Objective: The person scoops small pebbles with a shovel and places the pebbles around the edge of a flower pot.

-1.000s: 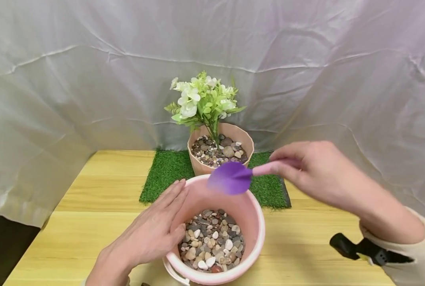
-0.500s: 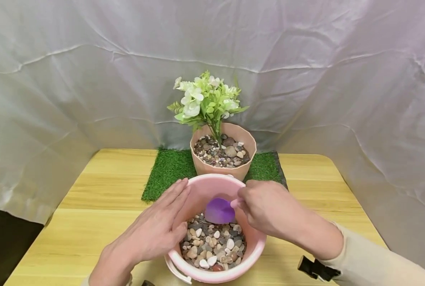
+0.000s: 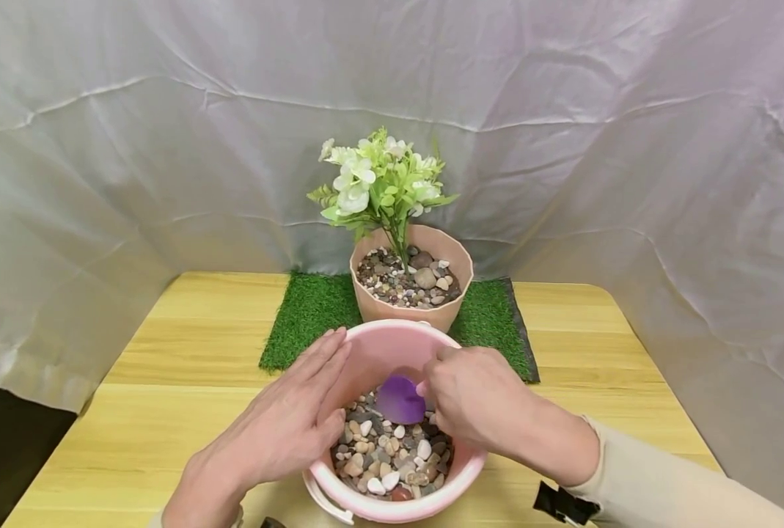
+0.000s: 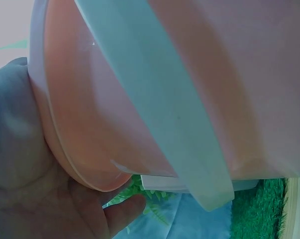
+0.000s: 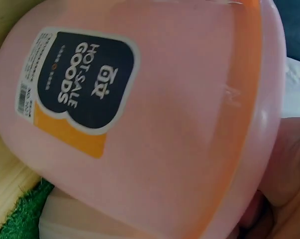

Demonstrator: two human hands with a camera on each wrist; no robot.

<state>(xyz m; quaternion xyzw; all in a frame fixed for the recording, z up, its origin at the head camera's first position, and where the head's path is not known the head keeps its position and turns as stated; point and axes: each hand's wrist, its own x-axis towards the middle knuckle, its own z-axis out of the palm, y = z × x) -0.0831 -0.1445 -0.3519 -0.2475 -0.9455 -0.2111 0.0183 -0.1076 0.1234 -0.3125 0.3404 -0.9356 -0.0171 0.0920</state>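
Observation:
A pink bucket [image 3: 460, 480] stands at the front of the table, with a layer of pebbles [image 3: 392, 458] in it. My left hand [image 3: 276, 414] rests on the bucket's left rim, its fingers straight; in the left wrist view that hand [image 4: 35, 169] lies along the rim beside the bucket's pale handle [image 4: 159, 109]. My right hand [image 3: 480, 396] reaches over the right rim and grips the pink handle of a small shovel [image 3: 400, 400]. The shovel's purple blade is down at the far side of the pebbles. Most of its handle is hidden by my fingers.
Behind the bucket, a peach flowerpot [image 3: 408, 314] filled with stones holds a plant with white flowers [image 3: 385, 176]. The pot stands on a green turf mat [image 3: 312, 315]. A grey curtain [image 3: 233, 147] hangs around the wooden table [image 3: 167, 411].
My right hand has swung the shovel from above the bucket's far rim down inside, and the blade now meets the pebbles. My left hand stays on the rim.

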